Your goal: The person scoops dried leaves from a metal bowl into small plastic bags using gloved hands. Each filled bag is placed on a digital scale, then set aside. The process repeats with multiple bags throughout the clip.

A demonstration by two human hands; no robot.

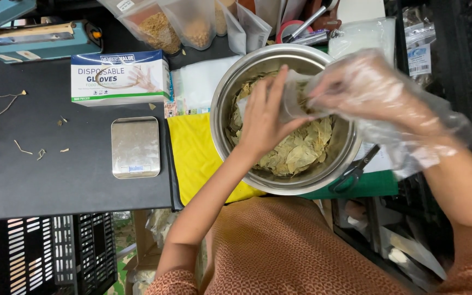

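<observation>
Lowest in the frame sat the person's lap in orange patterned cloth, with a black slotted crate at lower left. Above it, right of centre, both hands met over a steel bowl full of dried leaves. The left hand, bare, pinched the mouth of a small clear bag and held it open above the leaves. The right hand wore a loose plastic glove, its fingers bunched narrow at the bag's mouth (whether leaves were pinched between them could not be told).

To do this filling well, the bag's mouth would best be kept wide and directly over the bowl, so that stray leaves fell back in, and the brittle leaves slid in flat rather than crushed.

Scissors lay against the bowl's lower right rim, and a yellow cloth showed beneath its left side. Left of that, a small steel kitchen scale rested on a black mat dotted with stem scraps. Further up stood a box of disposable gloves, then a blue heat sealer at upper left. Along the top edge leaned filled clear pouches and a roll of tape. The worktop looked crowded, more workshop than kitchen.
</observation>
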